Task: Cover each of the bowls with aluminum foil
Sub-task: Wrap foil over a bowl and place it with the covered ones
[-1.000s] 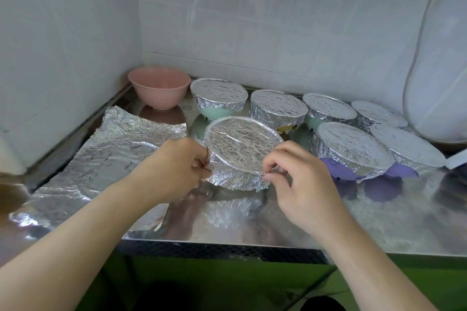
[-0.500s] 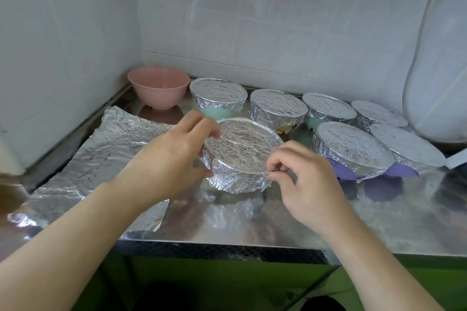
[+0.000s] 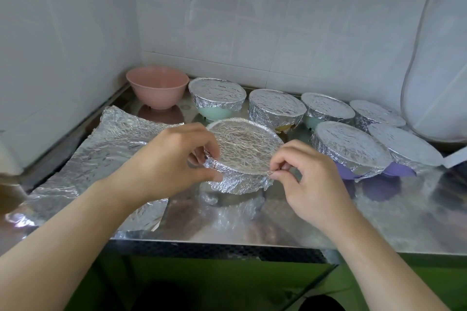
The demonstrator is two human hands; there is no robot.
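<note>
A foil-wrapped bowl (image 3: 241,151) stands at the middle of the shiny counter. My left hand (image 3: 166,161) pinches the foil at its left rim, fingers on top and thumb below. My right hand (image 3: 305,174) pinches the foil at the near right rim. A bare pink bowl (image 3: 158,89) sits in the back left corner. Several other foil-covered bowls stand behind and to the right, among them a green one (image 3: 217,100) and a purple one (image 3: 351,149). A loose crumpled foil sheet (image 3: 101,156) lies flat on the left.
White tiled walls close in the counter (image 3: 353,222) at the left and back. A white appliance (image 3: 439,70) stands at the right edge. The counter's front edge runs just under my forearms, with a green cabinet front below.
My left hand has gone from gripping the bowl's left side to pinching the foil at the rim with fingers on top. My right hand has kept pinching the right rim.
</note>
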